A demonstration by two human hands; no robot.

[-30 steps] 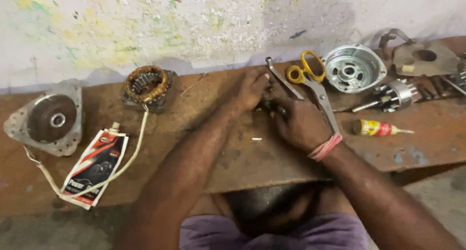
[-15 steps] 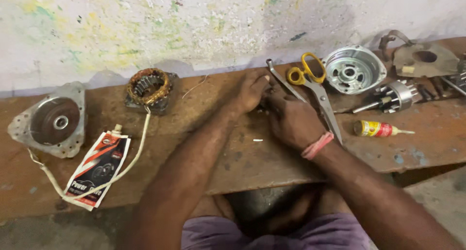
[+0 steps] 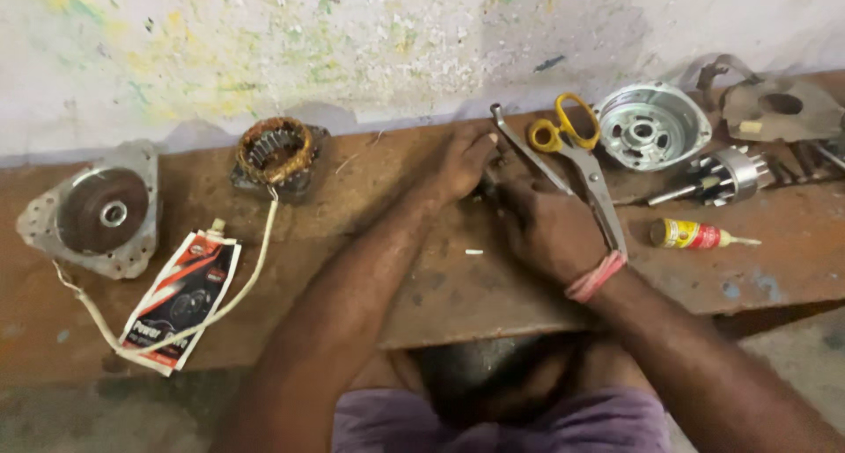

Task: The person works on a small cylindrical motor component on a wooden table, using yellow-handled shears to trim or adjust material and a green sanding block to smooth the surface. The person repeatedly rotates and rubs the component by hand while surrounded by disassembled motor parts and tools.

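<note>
My left hand (image 3: pixel 459 162) and my right hand (image 3: pixel 544 224) meet over the middle of a worn wooden bench (image 3: pixel 422 286), fingers closed together around a small dark part (image 3: pixel 489 185) that is mostly hidden between them. A red band circles my right wrist. Yellow-handled scissors (image 3: pixel 581 167) lie just beyond my right hand, touching a thin metal rod (image 3: pixel 528 154).
A copper-wound stator (image 3: pixel 277 154) with a white cable (image 3: pixel 238 286) sits at left, beside a round end housing (image 3: pixel 101 211) and a printed packet (image 3: pixel 180 299). At right lie an aluminium housing (image 3: pixel 651 127), a rotor (image 3: pixel 722 176), a small yellow tube (image 3: pixel 695 235) and a metal bracket (image 3: pixel 779 110).
The view has drifted a little; both hands stay together at the same spot, working the small part with only slight finger movement.
</note>
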